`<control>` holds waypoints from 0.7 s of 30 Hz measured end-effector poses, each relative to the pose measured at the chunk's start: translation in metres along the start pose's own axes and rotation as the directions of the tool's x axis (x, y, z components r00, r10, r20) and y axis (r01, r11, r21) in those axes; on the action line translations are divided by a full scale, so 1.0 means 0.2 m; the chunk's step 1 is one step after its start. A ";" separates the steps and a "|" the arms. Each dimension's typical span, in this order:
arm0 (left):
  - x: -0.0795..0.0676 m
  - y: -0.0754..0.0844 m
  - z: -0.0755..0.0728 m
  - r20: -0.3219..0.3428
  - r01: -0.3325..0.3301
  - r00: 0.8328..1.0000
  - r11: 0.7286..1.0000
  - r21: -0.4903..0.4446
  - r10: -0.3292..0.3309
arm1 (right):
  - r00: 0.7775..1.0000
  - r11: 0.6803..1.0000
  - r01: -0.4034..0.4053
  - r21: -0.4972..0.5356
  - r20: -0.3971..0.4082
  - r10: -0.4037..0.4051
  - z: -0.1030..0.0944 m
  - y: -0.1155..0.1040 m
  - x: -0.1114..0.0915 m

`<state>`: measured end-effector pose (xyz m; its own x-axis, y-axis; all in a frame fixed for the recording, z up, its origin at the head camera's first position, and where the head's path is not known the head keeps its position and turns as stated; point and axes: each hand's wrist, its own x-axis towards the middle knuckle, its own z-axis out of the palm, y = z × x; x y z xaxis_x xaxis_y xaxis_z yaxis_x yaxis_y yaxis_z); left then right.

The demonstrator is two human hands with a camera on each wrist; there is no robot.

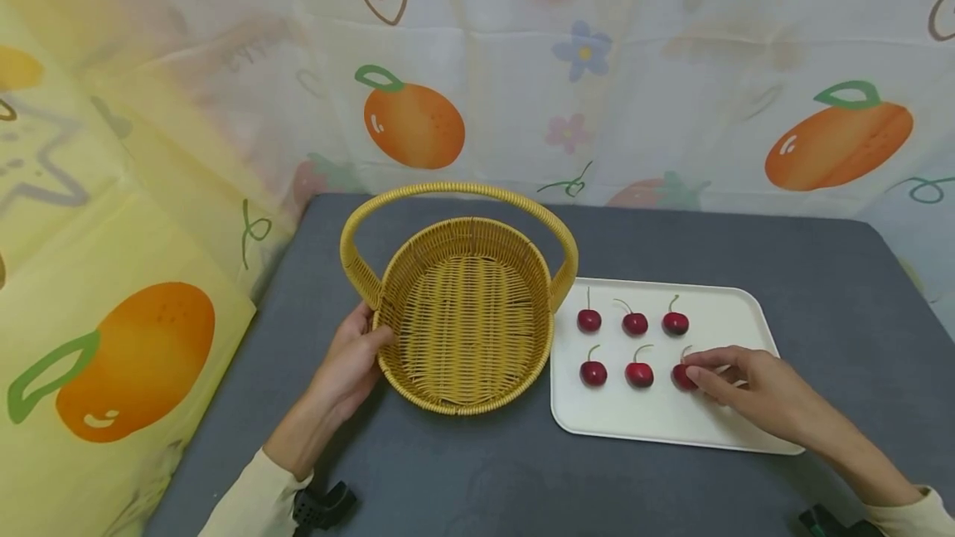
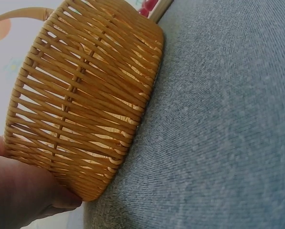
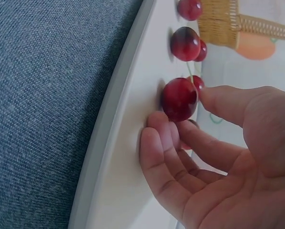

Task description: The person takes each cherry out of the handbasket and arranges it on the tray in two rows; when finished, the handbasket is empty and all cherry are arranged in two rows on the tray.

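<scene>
My left hand [image 1: 349, 367] grips the left side of a round yellow wicker basket [image 1: 466, 330], the thumb over its rim and the fingers outside. Nothing lies inside the basket, and its tall handle [image 1: 458, 188] arches over the far side. On the white tray [image 1: 619, 419] several dark red cherries with green stems sit in two rows. My right hand [image 1: 761, 388] pinches the near-row cherry at the right end [image 1: 682, 377] between thumb and fingers. In the right wrist view this cherry [image 3: 179, 99] is at the fingertips, its stem pointing up.
A grey cloth [image 1: 492, 479] covers the table. The tray stands right beside the basket. Behind the table hangs a pale curtain [image 1: 671, 123] printed with oranges and flowers, and a yellow printed sheet [image 1: 134, 255] slopes along the left side.
</scene>
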<state>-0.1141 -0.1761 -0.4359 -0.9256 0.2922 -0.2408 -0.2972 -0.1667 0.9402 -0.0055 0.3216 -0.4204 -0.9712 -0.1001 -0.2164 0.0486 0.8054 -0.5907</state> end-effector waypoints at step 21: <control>-0.09 0.07 0.02 -0.136 -0.155 0.975 0.978 0.142 0.175 | 0.942 0.952 0.247 -0.178 -0.186 -0.279 0.00 -0.07 -0.08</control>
<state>-0.1010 -0.1801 -0.4171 -0.9864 0.1282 -0.1032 -0.1134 -0.0747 0.9907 0.0085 0.3113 -0.4081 -0.9719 -0.2106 0.1056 -0.2353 0.8464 -0.4777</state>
